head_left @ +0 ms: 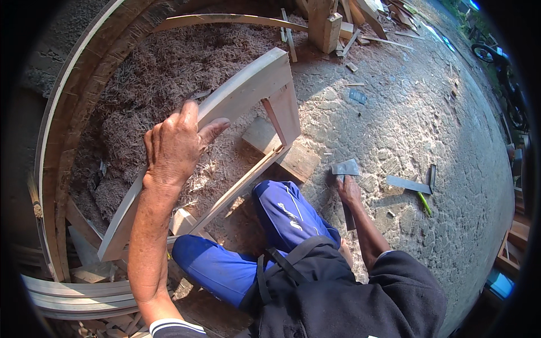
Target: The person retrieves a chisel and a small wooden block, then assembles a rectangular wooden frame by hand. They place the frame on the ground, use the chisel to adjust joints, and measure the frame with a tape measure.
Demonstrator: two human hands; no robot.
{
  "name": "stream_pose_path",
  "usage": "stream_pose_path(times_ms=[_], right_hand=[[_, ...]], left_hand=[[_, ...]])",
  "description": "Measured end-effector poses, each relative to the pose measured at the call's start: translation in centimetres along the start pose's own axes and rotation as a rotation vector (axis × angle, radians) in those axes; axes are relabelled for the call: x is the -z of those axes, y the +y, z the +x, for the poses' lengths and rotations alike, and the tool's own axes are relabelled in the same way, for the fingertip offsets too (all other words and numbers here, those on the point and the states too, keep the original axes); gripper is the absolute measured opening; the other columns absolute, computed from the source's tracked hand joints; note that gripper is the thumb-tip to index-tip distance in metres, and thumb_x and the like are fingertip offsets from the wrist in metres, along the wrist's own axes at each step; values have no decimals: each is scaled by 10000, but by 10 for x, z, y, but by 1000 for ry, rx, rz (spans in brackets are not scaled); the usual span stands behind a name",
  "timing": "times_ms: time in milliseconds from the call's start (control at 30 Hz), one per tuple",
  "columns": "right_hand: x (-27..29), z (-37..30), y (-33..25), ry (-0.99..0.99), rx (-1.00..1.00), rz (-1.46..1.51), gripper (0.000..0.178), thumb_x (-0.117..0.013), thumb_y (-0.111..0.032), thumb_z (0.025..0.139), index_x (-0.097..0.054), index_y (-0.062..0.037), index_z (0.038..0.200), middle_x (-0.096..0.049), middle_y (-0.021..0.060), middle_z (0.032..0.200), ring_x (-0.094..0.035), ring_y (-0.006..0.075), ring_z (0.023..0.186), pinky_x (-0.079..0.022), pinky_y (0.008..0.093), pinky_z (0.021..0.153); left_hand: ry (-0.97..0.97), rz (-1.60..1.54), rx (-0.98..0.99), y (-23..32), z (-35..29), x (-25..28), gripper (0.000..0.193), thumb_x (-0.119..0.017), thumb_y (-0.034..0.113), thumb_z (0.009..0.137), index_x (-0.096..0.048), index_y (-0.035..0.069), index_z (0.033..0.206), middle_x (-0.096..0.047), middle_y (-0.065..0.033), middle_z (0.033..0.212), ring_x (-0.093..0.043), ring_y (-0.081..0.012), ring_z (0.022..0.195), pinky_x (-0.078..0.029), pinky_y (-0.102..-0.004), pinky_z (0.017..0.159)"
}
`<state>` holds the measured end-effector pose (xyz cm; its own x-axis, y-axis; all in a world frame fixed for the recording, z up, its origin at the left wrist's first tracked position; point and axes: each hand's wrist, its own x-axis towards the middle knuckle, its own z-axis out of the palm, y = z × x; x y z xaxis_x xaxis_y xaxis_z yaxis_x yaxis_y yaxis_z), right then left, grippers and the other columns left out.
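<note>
My left hand (173,145) is closed over the upper rail of a wooden frame (248,85), thumb on one side and fingers on the other. The frame leans tilted in front of my knees, and its far right corner is by a wooden block (300,161). Beside my right knee, my right hand (349,191) is low over the ground, its fingers wrapped round a tool (345,167) with a broad grey head and a dark handle. The tool's exact kind is hard to make out. A try square (408,184) and a bright green marker-like stick (424,204) lie to its right.
A large curved wooden piece (67,118) arcs along the left. Wood shavings (152,73) pile up behind the frame. An upright wooden post (325,28) and offcuts (366,14) stand at the back. A clear plastic piece (357,96) lies on the rough ground.
</note>
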<state>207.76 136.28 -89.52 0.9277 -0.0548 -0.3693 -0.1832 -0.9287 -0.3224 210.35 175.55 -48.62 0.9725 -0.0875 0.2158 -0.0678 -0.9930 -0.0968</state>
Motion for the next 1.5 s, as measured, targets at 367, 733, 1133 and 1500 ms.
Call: stream_pose_path(times_ms=[367,733,1133,1500], right_hand=[[183,62,-188,-458,334,1168,650,-399,-578,1042,-434,-89,1470,-577,175,1346,-678,165,760,-567,295,587],[157,144,-200,-930,465,281,432,-554,-389,989,-620,-83,1287,-700,82,1151,-702,196,881,-589,360,708],[134,111,-178,-908,442,2,437,-492,-363,1028,-517,-121,1392,-630,87,1238,-615,184,1094,-507,385,941],[122,109,-171,-729,388,-135,597,-415,-495,1055,-329,-191,1562,-511,183,1474,-538,286,1310,-430,435,1080]], left_hand=[[-180,-270,95,-23,-98,53,440,-771,122,804,-599,63,1204,-713,-169,1042,-720,-359,923,-567,-439,792],[-309,-284,230,-46,-223,83,658,-890,127,553,-625,34,1149,-702,-156,1009,-669,-346,875,-506,-445,790],[-340,-372,-25,27,-304,49,573,-866,267,606,-652,61,1097,-651,-67,957,-635,-208,809,-486,-333,630],[-310,-616,1047,-151,-396,-81,579,-438,519,1046,-619,-8,1205,-676,-204,1128,-652,-326,1100,-507,-400,876]])
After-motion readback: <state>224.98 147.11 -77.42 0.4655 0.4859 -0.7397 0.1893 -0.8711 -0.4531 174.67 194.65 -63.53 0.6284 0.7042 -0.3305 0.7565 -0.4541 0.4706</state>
